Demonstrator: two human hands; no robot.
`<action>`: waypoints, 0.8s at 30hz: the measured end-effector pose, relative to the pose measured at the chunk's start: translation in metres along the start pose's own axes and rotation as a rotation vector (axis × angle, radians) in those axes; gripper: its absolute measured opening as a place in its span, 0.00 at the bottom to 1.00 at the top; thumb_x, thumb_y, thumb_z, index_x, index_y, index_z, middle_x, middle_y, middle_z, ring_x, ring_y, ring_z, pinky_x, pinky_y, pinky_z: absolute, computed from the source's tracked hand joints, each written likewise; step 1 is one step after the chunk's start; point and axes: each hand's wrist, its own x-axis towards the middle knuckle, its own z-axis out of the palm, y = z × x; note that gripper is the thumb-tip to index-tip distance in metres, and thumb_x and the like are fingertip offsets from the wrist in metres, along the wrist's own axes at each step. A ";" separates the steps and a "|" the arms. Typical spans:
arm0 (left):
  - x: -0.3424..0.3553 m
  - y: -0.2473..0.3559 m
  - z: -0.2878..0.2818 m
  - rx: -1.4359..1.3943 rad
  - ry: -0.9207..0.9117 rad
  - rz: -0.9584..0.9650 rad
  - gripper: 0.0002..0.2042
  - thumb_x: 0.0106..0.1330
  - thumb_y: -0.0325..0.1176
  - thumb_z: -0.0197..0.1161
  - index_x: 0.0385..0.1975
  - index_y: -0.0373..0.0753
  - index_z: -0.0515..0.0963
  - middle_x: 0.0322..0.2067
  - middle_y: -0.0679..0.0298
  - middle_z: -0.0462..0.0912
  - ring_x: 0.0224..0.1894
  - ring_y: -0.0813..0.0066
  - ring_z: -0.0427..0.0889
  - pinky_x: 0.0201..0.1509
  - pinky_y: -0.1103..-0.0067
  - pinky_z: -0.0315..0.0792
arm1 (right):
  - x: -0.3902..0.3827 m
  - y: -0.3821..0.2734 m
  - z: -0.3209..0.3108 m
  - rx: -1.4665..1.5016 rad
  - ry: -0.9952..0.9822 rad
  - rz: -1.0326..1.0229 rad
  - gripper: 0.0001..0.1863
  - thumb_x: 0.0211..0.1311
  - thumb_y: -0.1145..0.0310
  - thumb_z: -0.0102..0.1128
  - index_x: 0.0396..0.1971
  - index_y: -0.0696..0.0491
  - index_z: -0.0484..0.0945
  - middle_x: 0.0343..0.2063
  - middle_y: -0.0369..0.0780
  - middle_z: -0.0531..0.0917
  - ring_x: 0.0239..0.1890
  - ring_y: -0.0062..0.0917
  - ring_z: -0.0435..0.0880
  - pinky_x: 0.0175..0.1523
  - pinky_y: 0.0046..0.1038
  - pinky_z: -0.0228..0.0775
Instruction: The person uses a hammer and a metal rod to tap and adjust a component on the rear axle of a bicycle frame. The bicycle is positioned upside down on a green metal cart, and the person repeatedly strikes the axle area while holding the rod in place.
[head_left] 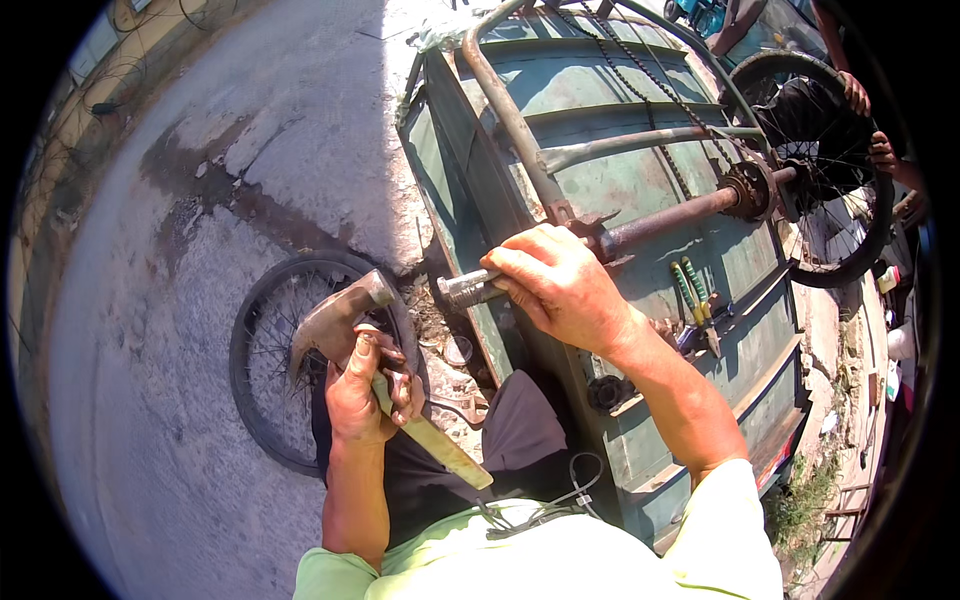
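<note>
My left hand [363, 395] is closed around a hammer with a rusty, curved head [335, 318] and a flat, pale handle [435, 448]. The hammer is raised over the wheel on the ground. My right hand [560, 285] grips the end of a rusty axle [665, 222], fingers bent over it. A shiny ribbed metal piece [468, 288] sticks out past those fingers to the left. How it joins the axle is hidden under my hand. The axle runs across the green metal cart bed [640, 400] to a sprocket [750, 190].
A spoked wheel [262, 420] lies left of my legs, near a wrench [462, 405]. Green-handled pliers [692, 295] rest on the cart bed. Chains [670, 170] hang beyond the axle. At far right, another person's hands [880, 152] are at a mounted wheel [865, 250].
</note>
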 end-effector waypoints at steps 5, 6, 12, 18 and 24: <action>0.009 0.003 0.006 -0.098 -0.055 0.037 0.18 0.77 0.49 0.48 0.32 0.41 0.74 0.13 0.63 0.73 0.05 0.75 0.62 0.10 0.76 0.59 | 0.008 0.004 -0.004 -0.005 0.015 0.015 0.13 0.58 0.73 0.65 0.44 0.54 0.81 0.39 0.42 0.81 0.42 0.39 0.81 0.48 0.37 0.73; 0.012 -0.010 0.018 0.099 0.008 -0.113 0.13 0.76 0.44 0.54 0.34 0.41 0.74 0.12 0.62 0.72 0.06 0.75 0.62 0.10 0.77 0.58 | 0.007 0.002 -0.003 0.001 0.016 0.020 0.13 0.58 0.73 0.65 0.44 0.54 0.81 0.39 0.42 0.81 0.42 0.39 0.81 0.48 0.37 0.73; 0.007 -0.001 0.005 -0.009 -0.070 -0.052 0.13 0.75 0.46 0.53 0.38 0.43 0.74 0.16 0.61 0.76 0.07 0.74 0.67 0.10 0.76 0.61 | 0.004 0.000 0.000 0.002 0.020 0.043 0.13 0.58 0.73 0.65 0.45 0.54 0.80 0.39 0.43 0.82 0.43 0.39 0.81 0.49 0.38 0.72; 0.019 -0.010 0.001 -0.041 -0.133 -0.196 0.12 0.75 0.43 0.55 0.37 0.40 0.72 0.16 0.61 0.75 0.08 0.73 0.67 0.11 0.76 0.62 | 0.005 0.001 0.000 0.009 0.026 0.048 0.12 0.58 0.73 0.65 0.43 0.54 0.81 0.38 0.42 0.81 0.42 0.39 0.81 0.48 0.37 0.72; 0.021 0.003 -0.001 -0.006 -0.142 -0.130 0.11 0.75 0.43 0.54 0.38 0.41 0.73 0.17 0.62 0.76 0.08 0.74 0.69 0.10 0.77 0.62 | 0.003 -0.001 0.001 0.002 0.063 0.061 0.12 0.58 0.73 0.65 0.42 0.54 0.81 0.37 0.41 0.81 0.41 0.38 0.81 0.48 0.37 0.71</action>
